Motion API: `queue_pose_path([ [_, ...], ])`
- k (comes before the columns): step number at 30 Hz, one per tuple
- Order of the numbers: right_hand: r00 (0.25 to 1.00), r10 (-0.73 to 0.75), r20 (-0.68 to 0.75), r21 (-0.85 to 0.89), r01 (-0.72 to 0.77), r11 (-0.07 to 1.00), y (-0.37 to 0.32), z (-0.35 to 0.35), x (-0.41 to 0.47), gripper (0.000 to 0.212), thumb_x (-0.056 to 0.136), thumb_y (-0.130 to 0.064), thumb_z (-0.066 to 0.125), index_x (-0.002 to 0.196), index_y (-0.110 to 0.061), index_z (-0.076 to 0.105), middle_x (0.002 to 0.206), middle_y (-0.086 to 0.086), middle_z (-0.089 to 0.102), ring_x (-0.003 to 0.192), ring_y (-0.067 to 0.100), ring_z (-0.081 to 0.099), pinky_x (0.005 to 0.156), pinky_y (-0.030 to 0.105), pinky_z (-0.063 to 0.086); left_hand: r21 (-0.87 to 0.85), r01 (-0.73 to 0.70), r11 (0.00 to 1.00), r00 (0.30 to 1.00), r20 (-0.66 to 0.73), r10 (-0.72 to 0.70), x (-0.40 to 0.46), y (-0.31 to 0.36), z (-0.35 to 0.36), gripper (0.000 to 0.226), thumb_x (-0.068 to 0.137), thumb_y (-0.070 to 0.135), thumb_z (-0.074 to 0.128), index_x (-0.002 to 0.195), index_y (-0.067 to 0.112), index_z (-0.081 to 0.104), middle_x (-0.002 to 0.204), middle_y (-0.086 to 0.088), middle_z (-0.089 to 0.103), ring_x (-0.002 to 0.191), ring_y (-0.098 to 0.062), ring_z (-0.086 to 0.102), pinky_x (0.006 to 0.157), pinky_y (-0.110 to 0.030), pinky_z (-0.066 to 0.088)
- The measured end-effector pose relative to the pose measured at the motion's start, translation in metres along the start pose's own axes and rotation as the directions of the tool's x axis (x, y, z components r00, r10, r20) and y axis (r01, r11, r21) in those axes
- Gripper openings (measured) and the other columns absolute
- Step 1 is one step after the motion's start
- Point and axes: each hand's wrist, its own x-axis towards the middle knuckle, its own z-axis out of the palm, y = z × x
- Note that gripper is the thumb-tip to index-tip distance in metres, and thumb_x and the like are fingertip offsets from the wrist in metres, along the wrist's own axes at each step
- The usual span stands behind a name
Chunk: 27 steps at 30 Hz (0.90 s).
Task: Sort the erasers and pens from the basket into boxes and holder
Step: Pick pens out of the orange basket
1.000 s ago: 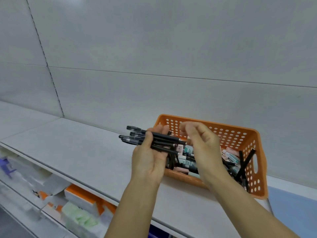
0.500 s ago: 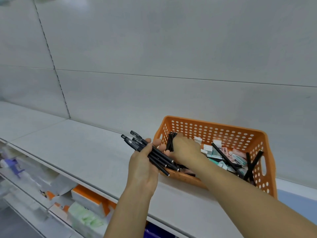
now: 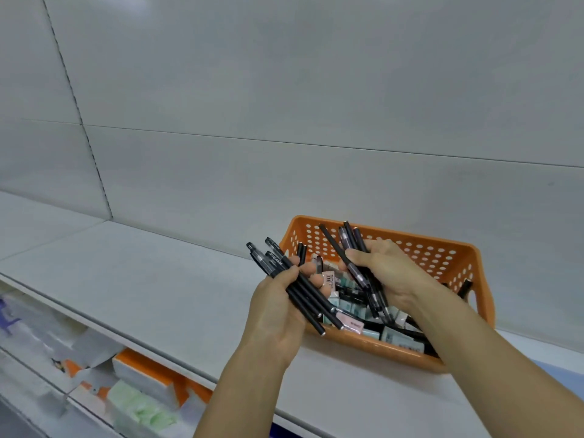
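At the far left, below the shelf (image 3: 132,289), a lower tier is seen holding blurred white, orange and green packs (image 3: 142,393); what they are cannot be told. The grey shelf top itself is bare on this side, and no boxes or holder are shown anywhere in view.

Further right, a bundle of black pens (image 3: 294,286) is gripped in the left hand (image 3: 278,314), fingers and thumb curled round the shafts, the capped ends fanned up and to the left. The bundle is held just in front of the basket's near left corner.

Next, a second, smaller bunch of pens (image 3: 354,257) is clutched in the right hand (image 3: 388,273), raised over the middle of the orange basket (image 3: 442,251). The two hands are kept near each other but apart, each closed on its own pens.

Inside the basket, many small erasers (image 3: 347,320) in pink and pale green wrappers are left lying, with several more black pens among them and one leaning at the right end.

The sorting is judged to be at an early stage: pens are being gathered, none is seen placed, and the erasers appear untouched.
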Motion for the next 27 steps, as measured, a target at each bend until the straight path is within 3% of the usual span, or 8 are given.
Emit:
queue_pose_path([
  [7,0.966,-0.242,0.094,-0.134,0.253,0.958,-0.02,-0.023,-0.016,0.012,0.096,-0.013,0.057,0.094,-0.007,0.068,0.081,0.005,0.068,0.075,0.017,0.064,0.071,0.032,0.05,-0.036,0.245,0.969,0.966,0.091,-0.241,0.006,-0.012,0.021,0.013,0.094,0.018,0.056,0.089,0.006,0.058,0.064,-0.004,0.054,0.042,-0.007,0.046,0.035,-0.017,0.04],
  [9,0.935,-0.338,0.105,-0.244,0.354,0.903,-0.025,-0.024,-0.018,0.011,0.096,-0.013,0.058,0.095,-0.006,0.066,0.077,0.004,0.063,0.07,0.013,0.058,0.07,0.028,0.048,-0.041,0.271,0.962,0.956,0.127,-0.264,0.009,-0.015,0.025,0.017,0.089,0.024,0.06,0.083,0.009,0.057,0.06,-0.001,0.05,0.036,-0.004,0.039,0.029,-0.015,0.033],
  [13,0.829,-0.539,0.149,-0.355,0.553,0.754,-0.028,-0.017,-0.022,0.021,0.095,-0.007,0.058,0.083,-0.024,0.058,0.065,-0.011,0.054,0.058,0.0,0.05,0.059,0.015,0.041,-0.13,0.351,0.927,0.925,0.204,-0.321,0.016,-0.019,0.037,0.032,0.088,0.041,0.058,0.076,0.011,0.055,0.054,0.001,0.049,0.028,-0.002,0.033,0.024,-0.014,0.025],
  [15,0.806,-0.558,0.199,-0.425,0.584,0.692,-0.023,-0.015,-0.023,0.016,0.096,-0.011,0.056,0.092,-0.026,0.059,0.072,-0.01,0.059,0.065,0.004,0.055,0.063,0.02,0.045,-0.179,0.4,0.899,0.907,0.219,-0.36,0.023,-0.02,0.04,0.044,0.089,0.05,0.055,0.075,0.009,0.056,0.052,-0.001,0.052,0.025,-0.002,0.033,0.023,-0.015,0.024],
  [18,0.766,-0.579,0.279,-0.609,0.607,0.51,-0.012,-0.02,-0.022,0.018,0.099,-0.02,0.05,0.114,-0.03,0.054,0.082,-0.013,0.06,0.076,0.003,0.057,0.069,0.026,0.046,-0.169,0.449,0.877,0.883,0.235,-0.407,0.028,-0.02,0.041,0.047,0.087,0.052,0.057,0.077,0.005,0.059,0.054,-0.003,0.058,0.024,-0.004,0.034,0.022,-0.015,0.025],
  [23,0.721,-0.619,0.311,-0.69,0.62,0.374,0.0,-0.031,-0.019,0.018,0.1,-0.021,0.047,0.115,-0.03,0.046,0.082,-0.017,0.053,0.073,0.0,0.052,0.064,0.024,0.041,-0.077,0.496,0.865,0.84,0.293,-0.456,0.026,-0.021,0.038,0.037,0.08,0.041,0.06,0.085,0.004,0.056,0.051,-0.004,0.06,0.024,-0.005,0.035,0.024,-0.013,0.024],
  [25,0.693,-0.63,0.351,-0.705,0.638,0.309,0.004,-0.037,-0.017,0.02,0.1,-0.019,0.047,0.117,-0.028,0.049,0.089,-0.016,0.052,0.077,0.003,0.052,0.066,0.027,0.044,-0.032,0.453,0.891,0.86,0.279,-0.427,0.027,-0.025,0.038,0.036,0.081,0.04,0.059,0.086,0.005,0.056,0.052,-0.004,0.059,0.025,-0.004,0.034,0.025,-0.013,0.025],
  [27,0.696,-0.626,0.352,-0.69,0.645,0.328,0.006,-0.039,-0.016,0.015,0.1,-0.02,0.047,0.112,-0.029,0.049,0.088,-0.015,0.051,0.076,0.006,0.052,0.066,0.03,0.045,0.013,0.36,0.933,0.904,0.242,-0.352,0.028,-0.029,0.038,0.029,0.077,0.031,0.064,0.09,0.005,0.058,0.064,-0.005,0.062,0.027,-0.003,0.032,0.025,-0.014,0.025],
])
